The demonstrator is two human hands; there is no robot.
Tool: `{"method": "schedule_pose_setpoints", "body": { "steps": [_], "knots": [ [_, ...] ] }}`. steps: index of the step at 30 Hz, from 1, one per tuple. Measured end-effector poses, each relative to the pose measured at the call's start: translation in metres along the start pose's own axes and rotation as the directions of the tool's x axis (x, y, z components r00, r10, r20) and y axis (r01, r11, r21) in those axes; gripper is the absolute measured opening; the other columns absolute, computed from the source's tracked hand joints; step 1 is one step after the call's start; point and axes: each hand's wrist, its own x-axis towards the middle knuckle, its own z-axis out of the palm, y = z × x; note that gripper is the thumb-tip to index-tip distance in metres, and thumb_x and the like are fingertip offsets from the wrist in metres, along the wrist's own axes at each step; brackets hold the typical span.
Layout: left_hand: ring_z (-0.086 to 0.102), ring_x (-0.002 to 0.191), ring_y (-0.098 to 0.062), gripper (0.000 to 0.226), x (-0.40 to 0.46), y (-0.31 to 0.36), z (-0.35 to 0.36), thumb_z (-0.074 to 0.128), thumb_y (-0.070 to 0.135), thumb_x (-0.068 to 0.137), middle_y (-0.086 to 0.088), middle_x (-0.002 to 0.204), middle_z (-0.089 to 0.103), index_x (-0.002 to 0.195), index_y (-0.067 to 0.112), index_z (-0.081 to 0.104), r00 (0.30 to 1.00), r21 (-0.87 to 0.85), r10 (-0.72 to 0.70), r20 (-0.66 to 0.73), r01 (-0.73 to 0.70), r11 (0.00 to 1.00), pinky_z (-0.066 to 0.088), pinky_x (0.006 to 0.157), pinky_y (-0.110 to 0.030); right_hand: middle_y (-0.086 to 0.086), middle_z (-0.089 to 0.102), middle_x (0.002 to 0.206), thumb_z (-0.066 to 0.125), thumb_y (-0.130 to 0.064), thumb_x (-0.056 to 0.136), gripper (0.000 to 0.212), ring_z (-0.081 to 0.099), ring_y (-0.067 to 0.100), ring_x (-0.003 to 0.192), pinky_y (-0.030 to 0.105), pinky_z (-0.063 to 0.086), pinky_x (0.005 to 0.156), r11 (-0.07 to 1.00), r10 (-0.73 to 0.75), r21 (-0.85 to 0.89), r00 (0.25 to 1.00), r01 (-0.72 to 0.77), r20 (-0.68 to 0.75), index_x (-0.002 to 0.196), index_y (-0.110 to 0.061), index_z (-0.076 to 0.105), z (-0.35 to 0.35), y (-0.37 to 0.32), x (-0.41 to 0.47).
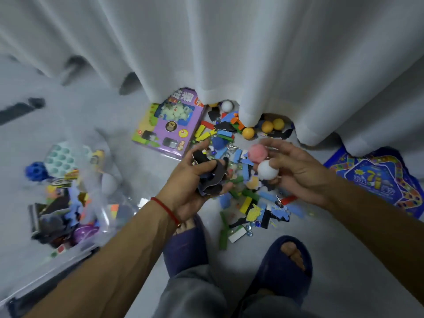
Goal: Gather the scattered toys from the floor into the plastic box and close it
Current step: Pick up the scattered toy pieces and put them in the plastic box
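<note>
Two loads are held at once: the left hand (195,180) is curled round a bunch of dark puzzle pieces (210,177), and the right hand (298,173) has a white ball (268,169) and a pink ball (258,153) pinched in its fingers, both hands above the toy pile (243,193). The plastic box (68,203) is seen at the left on the floor, blurred, lid off, partly filled with mixed toys; no lid can be made out for sure. The task is judged roughly midway. Much is left on the floor: coloured blocks, foam bits and marbles between the hands and the slippers (284,269), three orange balls (267,126) and another white ball (227,106) at the curtain (229,53) hem, some pieces partly hidden under it. A purple toy package (169,125) and a blue game mat (376,177) also lie outside the box. Both handfuls are yet to be dropped in, and closing is not yet possible.
</note>
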Motion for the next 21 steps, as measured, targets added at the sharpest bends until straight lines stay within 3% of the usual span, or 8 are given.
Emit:
{"method": "schedule_pose_setpoints", "body": {
  "steps": [4, 8, 10, 12, 14, 16, 19, 21],
  "knots": [
    [0.068, 0.084, -0.035, 0.046, -0.082, 0.058, -0.054, 0.050, -0.003, 0.096, -0.016, 0.098, 0.067, 0.127, 0.030, 0.057, 0.972, -0.022, 0.146, -0.181, -0.153, 0.988, 0.057, 0.073, -0.048, 0.005, 0.064, 0.123, 0.051, 0.013, 0.090, 0.049, 0.071, 0.020, 0.091, 0.030, 0.056, 0.069, 0.945, 0.047, -0.325, 0.973, 0.030, 0.227, 0.119, -0.021, 0.069, 0.120, -0.045, -0.020],
    [0.067, 0.076, -0.031, 0.051, -0.152, 0.099, -0.117, 0.054, -0.007, 0.091, -0.018, 0.103, 0.066, 0.126, 0.032, 0.054, 0.856, -0.033, 0.230, -0.464, -0.276, 0.961, 0.057, 0.069, -0.050, 0.003, 0.067, 0.122, 0.062, 0.001, 0.088, 0.040, 0.068, 0.022, 0.099, 0.034, 0.046, 0.071, 0.846, 0.078, -0.512, 0.914, 0.152, 0.399, 0.116, -0.027, 0.070, 0.240, -0.060, -0.023],
    [0.067, 0.068, -0.030, 0.032, -0.182, 0.117, -0.139, 0.052, 0.000, 0.092, -0.017, 0.097, 0.064, 0.112, 0.026, 0.055, 0.838, -0.093, 0.211, -0.503, -0.295, 0.951, 0.056, 0.073, -0.050, 0.005, 0.067, 0.119, 0.067, -0.005, 0.087, 0.035, 0.064, 0.019, 0.092, 0.032, 0.045, 0.068, 0.843, 0.076, -0.516, 0.915, 0.154, 0.397, 0.116, -0.025, 0.070, 0.292, -0.057, -0.017],
    [0.068, 0.064, -0.030, 0.012, -0.206, 0.136, -0.154, 0.048, 0.017, 0.094, -0.018, 0.092, 0.065, 0.100, 0.014, 0.058, 0.869, -0.163, 0.149, -0.472, -0.252, 0.954, 0.051, 0.084, -0.051, 0.009, 0.069, 0.118, 0.069, -0.006, 0.088, 0.034, 0.067, 0.022, 0.094, 0.032, 0.052, 0.071, 0.857, 0.087, -0.499, 0.920, 0.126, 0.381, 0.119, -0.020, 0.068, 0.337, -0.053, -0.008],
    [0.066, 0.085, -0.033, 0.026, -0.221, 0.149, -0.166, 0.046, 0.030, 0.094, -0.020, 0.101, 0.065, 0.099, 0.008, 0.058, 0.865, -0.145, 0.140, -0.482, -0.236, 0.961, 0.046, 0.095, -0.053, 0.014, 0.067, 0.120, 0.066, -0.006, 0.092, 0.031, 0.070, 0.029, 0.102, 0.036, 0.061, 0.077, 0.883, 0.099, -0.462, 0.932, 0.078, 0.347, 0.122, -0.012, 0.065, 0.367, -0.049, -0.003],
    [0.059, 0.095, -0.037, 0.021, -0.231, 0.158, -0.169, 0.047, 0.031, 0.095, -0.020, 0.102, 0.059, 0.093, 0.010, 0.053, 0.833, -0.110, 0.177, -0.524, -0.272, 0.956, 0.043, 0.100, -0.054, 0.011, 0.061, 0.120, 0.062, -0.006, 0.095, 0.027, 0.068, 0.033, 0.104, 0.038, 0.063, 0.078, 0.886, 0.072, -0.459, 0.954, 0.073, 0.290, 0.122, -0.007, 0.064, 0.379, -0.048, 0.001],
    [0.059, 0.085, -0.034, 0.020, -0.232, 0.162, -0.166, 0.052, 0.025, 0.095, -0.019, 0.112, 0.051, 0.110, 0.012, 0.050, 0.755, 0.009, 0.251, -0.606, -0.308, 0.951, 0.048, 0.092, -0.053, 0.011, 0.060, 0.117, 0.061, -0.014, 0.094, 0.023, 0.067, 0.028, 0.101, 0.043, 0.061, 0.086, 0.783, 0.028, -0.610, 0.973, 0.120, 0.228, 0.115, -0.009, 0.068, 0.366, -0.058, -0.004],
    [0.056, 0.100, -0.033, 0.029, -0.225, 0.159, -0.159, 0.054, 0.022, 0.093, -0.022, 0.132, 0.047, 0.120, 0.012, 0.053, 0.744, 0.115, 0.316, -0.588, -0.310, 0.944, 0.049, 0.089, -0.051, 0.010, 0.063, 0.114, 0.060, -0.015, 0.095, 0.020, 0.064, 0.023, 0.097, 0.040, 0.061, 0.084, 0.698, 0.036, -0.702, 0.973, 0.139, 0.228, 0.113, -0.011, 0.068, 0.337, -0.069, -0.011]
  ]
}}
